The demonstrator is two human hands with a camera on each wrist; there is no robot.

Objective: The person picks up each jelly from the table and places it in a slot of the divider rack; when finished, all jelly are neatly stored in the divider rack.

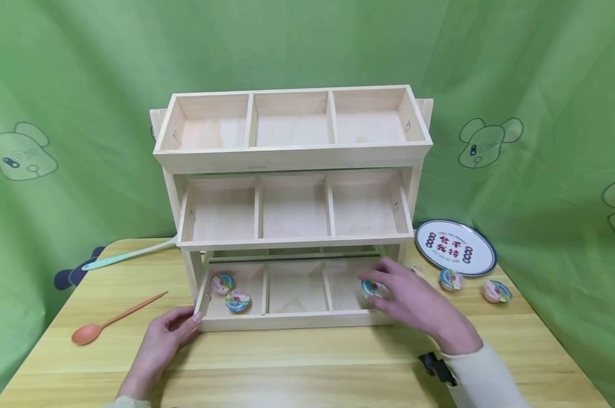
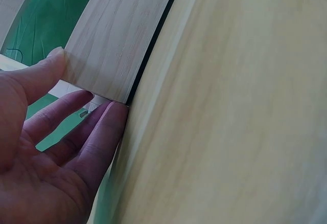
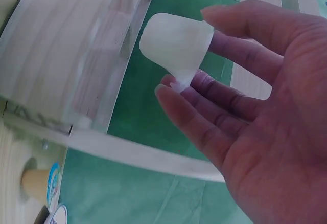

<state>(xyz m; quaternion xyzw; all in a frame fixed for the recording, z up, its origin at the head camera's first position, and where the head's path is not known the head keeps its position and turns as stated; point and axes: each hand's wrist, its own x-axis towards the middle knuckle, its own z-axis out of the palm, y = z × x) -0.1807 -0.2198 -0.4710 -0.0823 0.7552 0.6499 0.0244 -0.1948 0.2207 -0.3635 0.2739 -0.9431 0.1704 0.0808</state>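
My right hand (image 1: 414, 292) pinches a small jelly cup (image 1: 373, 289) with a printed lid over the right compartment of the bottom wooden tray (image 1: 297, 322). In the right wrist view, the cup's pale body (image 3: 173, 42) sticks out from between thumb and fingertips. At the tray's front left corner, my left hand (image 1: 161, 343) grips the wood. The left wrist view shows its thumb (image 2: 48, 73) at the upper edge and fingers at the end. Two more jelly cups, one pink and blue (image 1: 223, 283) and another (image 1: 238, 301) before it, lie in the left compartment.
Above are the middle tray (image 1: 294, 242) and top tray (image 1: 292, 158) of the three-tier rack, each with three compartments. Jelly cups (image 1: 450, 279) (image 1: 497, 291) and a white oval plate (image 1: 455, 247) lie right. An orange spoon (image 1: 87, 334) and a pale green-handled utensil (image 1: 128, 255) lie left.
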